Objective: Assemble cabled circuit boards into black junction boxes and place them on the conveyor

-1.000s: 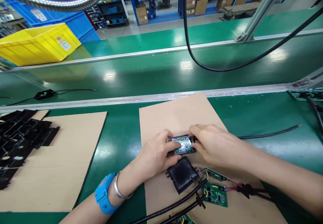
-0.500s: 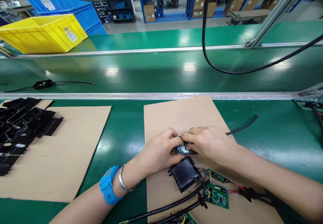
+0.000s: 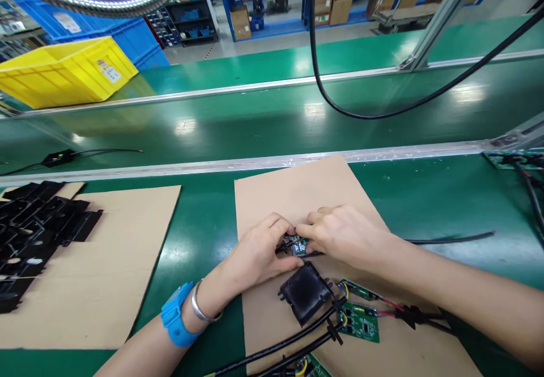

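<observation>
A small circuit board (image 3: 300,245) in a dark housing is pinched between both hands above the cardboard sheet (image 3: 293,195). My left hand (image 3: 266,249) grips its left side, thumb below and fingers above. My right hand (image 3: 342,234) has its fingertips closed on the right side, hiding part of it. A black cable (image 3: 454,239) sticks out beyond my right forearm. Just below my left thumb lies a black plastic cover (image 3: 306,293). Nearer me are green circuit boards (image 3: 360,321) with black cables (image 3: 280,344) and red and yellow wires.
Black plastic parts (image 3: 42,224) are heaped on another cardboard sheet (image 3: 114,263) at the left. A yellow bin (image 3: 68,73) stands at the back left. A black cable (image 3: 317,71) hangs over the green bench, and more boards (image 3: 510,160) lie at the far right.
The camera view has tilted and shifted slightly. More of the cable shows beyond my right forearm, now lying straighter. Both hands stay on the small board, which has shifted between the fingers.
</observation>
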The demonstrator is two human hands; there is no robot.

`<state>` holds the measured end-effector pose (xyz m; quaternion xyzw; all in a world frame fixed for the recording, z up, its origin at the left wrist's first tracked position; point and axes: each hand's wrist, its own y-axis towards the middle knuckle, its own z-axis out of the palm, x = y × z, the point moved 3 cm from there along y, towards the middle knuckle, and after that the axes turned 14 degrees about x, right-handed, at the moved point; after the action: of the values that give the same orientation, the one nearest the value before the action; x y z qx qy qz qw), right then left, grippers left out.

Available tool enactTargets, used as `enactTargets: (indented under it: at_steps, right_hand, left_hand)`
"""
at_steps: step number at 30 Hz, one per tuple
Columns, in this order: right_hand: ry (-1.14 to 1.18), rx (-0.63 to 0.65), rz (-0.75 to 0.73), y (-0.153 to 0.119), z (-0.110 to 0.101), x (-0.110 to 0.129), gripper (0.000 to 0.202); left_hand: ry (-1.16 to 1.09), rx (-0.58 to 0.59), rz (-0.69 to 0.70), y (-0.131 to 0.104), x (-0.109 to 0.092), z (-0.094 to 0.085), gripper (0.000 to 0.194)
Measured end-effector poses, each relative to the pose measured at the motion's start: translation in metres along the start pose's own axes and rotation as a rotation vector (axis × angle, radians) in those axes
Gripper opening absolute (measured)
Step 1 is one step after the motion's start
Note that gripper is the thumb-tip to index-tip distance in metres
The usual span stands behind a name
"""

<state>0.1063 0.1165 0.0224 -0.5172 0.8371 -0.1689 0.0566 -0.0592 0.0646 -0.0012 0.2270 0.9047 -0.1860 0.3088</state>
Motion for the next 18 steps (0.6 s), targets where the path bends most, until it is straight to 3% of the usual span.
enactTargets:
  at_steps: [3,6,8,14,18]
  right_hand:
    - [0.028,-0.077,-0.005,0.0,0.005,0.0,0.012]
    - [0.064,-0.155,-0.029,0.001,0.009,-0.001,0.002]
    - [0.113,-0.163,-0.034,0.003,0.01,-0.002,0.002]
    - [0.216,-0.114,-0.051,0.003,0.007,-0.004,0.004]
    - [0.248,-0.077,-0.071,0.003,0.007,-0.004,0.004]
  left_hand:
    - [-0.069,0.06,-0.057,-0.007,0.002,-0.009,0.046]
    - [-0.004,0.085,-0.157,-0.012,0.0,-0.015,0.017]
    - [0.105,0.071,-0.147,-0.012,-0.007,-0.016,0.002]
    - [0.244,-0.113,-0.021,-0.005,-0.019,-0.006,0.014]
    - [0.164,-0.149,-0.1,-0.006,-0.017,-0.002,0.013]
